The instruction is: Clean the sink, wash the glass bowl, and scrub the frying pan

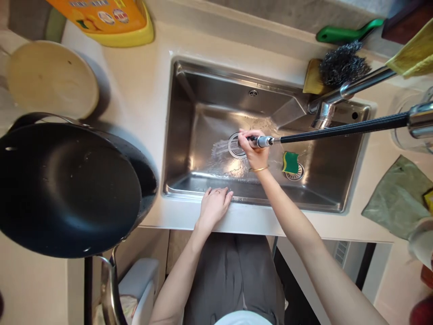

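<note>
Right hand: While its fingers curl closed round the spray head [264, 141], the right hand [256, 151] hangs over the sink [216, 115], a thin gold bracelet at the wrist.
Hose: the black hose [345, 127] runs from the spray head towards three o'clock.
Left hand: the left hand [215, 205] is at seven o'clock from the right one, palm down at the sink's near rim, fingers slightly spread, with nothing seen in them.
Drain: the round drain cover [233, 149] shows at nine o'clock of the right hand, with wet steel around it.
Sponge: the green-and-yellow sponge [291, 161] lies between three and four o'clock from that hand, overlapping a second drain [297, 174].
Pan: the black pan [74, 180] is at about nine o'clock of the sink.
</note>
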A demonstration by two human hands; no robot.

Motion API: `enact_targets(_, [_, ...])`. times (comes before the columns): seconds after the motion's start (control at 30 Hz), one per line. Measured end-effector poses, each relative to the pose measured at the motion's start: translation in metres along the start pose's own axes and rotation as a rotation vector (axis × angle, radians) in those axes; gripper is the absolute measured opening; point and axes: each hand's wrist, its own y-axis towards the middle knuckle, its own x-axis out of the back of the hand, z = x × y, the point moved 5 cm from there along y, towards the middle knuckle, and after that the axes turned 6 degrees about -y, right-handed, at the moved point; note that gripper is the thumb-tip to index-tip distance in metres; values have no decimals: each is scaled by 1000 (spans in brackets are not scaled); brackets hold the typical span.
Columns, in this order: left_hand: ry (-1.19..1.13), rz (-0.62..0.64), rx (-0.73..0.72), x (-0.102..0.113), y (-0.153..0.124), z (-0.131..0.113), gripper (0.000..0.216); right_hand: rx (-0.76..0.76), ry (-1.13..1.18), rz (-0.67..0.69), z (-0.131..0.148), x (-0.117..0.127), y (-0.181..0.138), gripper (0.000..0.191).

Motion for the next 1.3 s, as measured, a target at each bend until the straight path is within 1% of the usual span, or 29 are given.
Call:
enact_targets(0.1, [-117,33,74,4,9,11,44,114,47,-90,1,-23,29,16])
enact_targets(0.13, [-213,23,109,8,16,16,42,141,70,-119,1,-29,38,15])
enact_targets(0.17, [-347,-13,136,14,27,20,38,158,98,-148,2,-34,46,15])
enact_targets(0.2, [-519,-71,156,24,41,24,36,164,128,-170,3,-38,54,15])
enact_targets(0.23, [-731,-160,147,37,56,26,34,162,158,-189,4,-42,60,16])
enact_targets(0.27, [-965,-252,146,52,74,28,33,151,182,-194,5,-47,65,17])
enact_targets(0.3, [-1236,-326,148,67,93,28,38,135,199,-186,6,-52,68,18])
enact_targets(0.33, [-1513,-348,148,81,112,26,45,120,212,-169,8,-57,70,19])
enact_targets(0.37, [-1751,-344,131,95,132,22,52,111,224,-154,10,-62,71,19])
enact_targets(0.4, [-1938,-361,105,111,149,17,56,113,241,-149,13,-66,70,19])
enact_targets(0.43, [-2087,-393,98,125,164,13,57,127,257,-148,16,-69,69,19])
enact_targets(0.5, [-2281,-459,136,144,186,5,57,179,271,-159,21,-73,69,17])
enact_targets(0.57, [-2362,-501,164,152,196,-2,57,227,237,-172,23,-74,73,16])
enact_targets(0.63, [-2374,-506,157,153,198,-6,57,261,181,-206,22,-72,85,16])
enact_targets(0.77, [-2327,-495,125,140,193,-6,55,294,135,-293,15,-59,119,14])
enact_targets(0.83, [-2286,-500,121,132,191,-4,56,277,140,-290,12,-51,130,14])
enact_targets(0.9, [-2242,-498,116,127,192,-2,57,237,124,-270,9,-42,132,15])
enact_targets(1.0, [-2193,-476,107,119,194,-6,56,159,45,-251,2,-17,126,17])
enact_targets(1.1, [-2168,-451,123,110,194,-14,55,121,-71,-239,-9,20,117,19])
enact_targets(1.2, [-2155,-425,161,97,195,-24,54,156,-227,-244,-15,59,112,18])
enact_targets(1.27, [-2147,-401,184,88,196,-32,53,182,-309,-241,-15,73,108,17])
enact_targets(1.3, [-2143,-387,192,84,197,-36,54,186,-327,-225,-15,75,107,16])
